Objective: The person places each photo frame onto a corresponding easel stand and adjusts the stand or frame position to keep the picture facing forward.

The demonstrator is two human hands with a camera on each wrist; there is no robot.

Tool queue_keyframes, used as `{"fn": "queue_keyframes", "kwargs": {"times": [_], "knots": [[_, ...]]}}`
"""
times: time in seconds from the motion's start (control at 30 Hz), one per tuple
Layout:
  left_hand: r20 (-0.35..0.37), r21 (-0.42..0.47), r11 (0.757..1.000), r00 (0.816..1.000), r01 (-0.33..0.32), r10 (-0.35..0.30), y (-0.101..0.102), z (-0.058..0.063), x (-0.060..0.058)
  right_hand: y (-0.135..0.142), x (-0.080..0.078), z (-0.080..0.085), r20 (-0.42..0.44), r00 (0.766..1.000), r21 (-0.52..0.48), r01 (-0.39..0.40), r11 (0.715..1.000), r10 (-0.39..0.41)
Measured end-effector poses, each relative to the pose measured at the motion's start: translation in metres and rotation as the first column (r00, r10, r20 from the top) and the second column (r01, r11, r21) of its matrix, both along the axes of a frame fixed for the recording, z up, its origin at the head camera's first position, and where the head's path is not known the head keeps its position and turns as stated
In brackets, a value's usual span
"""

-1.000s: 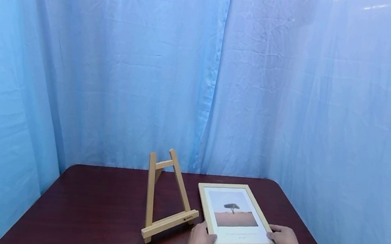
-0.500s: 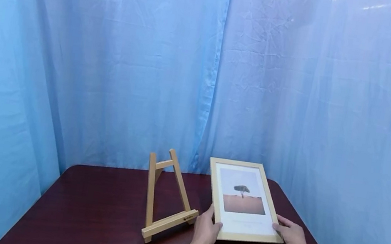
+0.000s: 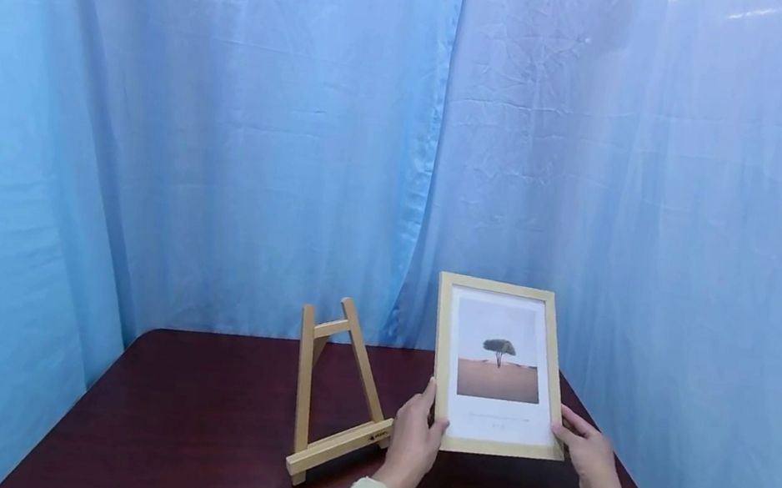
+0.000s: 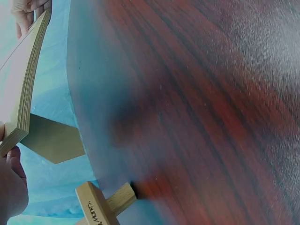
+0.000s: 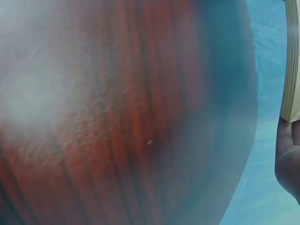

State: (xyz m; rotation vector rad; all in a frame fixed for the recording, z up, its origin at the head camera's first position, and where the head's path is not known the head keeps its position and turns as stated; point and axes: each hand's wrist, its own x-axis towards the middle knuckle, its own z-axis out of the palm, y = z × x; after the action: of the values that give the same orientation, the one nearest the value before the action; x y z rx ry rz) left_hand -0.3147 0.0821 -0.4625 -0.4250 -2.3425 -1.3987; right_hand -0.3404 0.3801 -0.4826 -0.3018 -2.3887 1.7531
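Note:
A picture frame [image 3: 487, 446] with a pale wood border and a tree print is held up off the table, tilted back, in both hands. My left hand [image 3: 413, 441] grips its lower left edge, thumb on the front and fingers behind. At the lower right edge, my right hand [image 3: 590, 459] holds it the same way. A small wooden easel [image 3: 339, 449] stands on the table just left of my left hand. In the left wrist view, the frame's edge [image 4: 29, 82] runs up toward the other hand, with the easel's ledge [image 4: 97, 206] below.
The dark red wood table [image 3: 199, 409] has rounded far corners and a glossy surface. Blue curtains [image 3: 263, 132] hang behind it and along both sides.
Both hands have lifted the picture frame from lying nearly flat on the table and tipped it more upright, its top edge rising. The easel has stayed in place.

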Motion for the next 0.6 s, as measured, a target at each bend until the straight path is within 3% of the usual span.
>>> {"fn": "queue_keyframes", "kwargs": {"times": [0.4, 0.6], "knots": [[-0.123, -0.057, 0.998, 0.992, 0.013, -0.020, -0.008, 0.012, 0.002, -0.004, -0.009, 0.015, -0.031, 0.999, -0.126, 0.009, 0.992, -0.013], [-0.259, -0.106, 0.994, 0.966, -0.006, -0.022, -0.014, 0.017, 0.006, -0.011, -0.012, 0.018, -0.103, 0.994, -0.239, -0.004, 0.971, -0.021]]}}
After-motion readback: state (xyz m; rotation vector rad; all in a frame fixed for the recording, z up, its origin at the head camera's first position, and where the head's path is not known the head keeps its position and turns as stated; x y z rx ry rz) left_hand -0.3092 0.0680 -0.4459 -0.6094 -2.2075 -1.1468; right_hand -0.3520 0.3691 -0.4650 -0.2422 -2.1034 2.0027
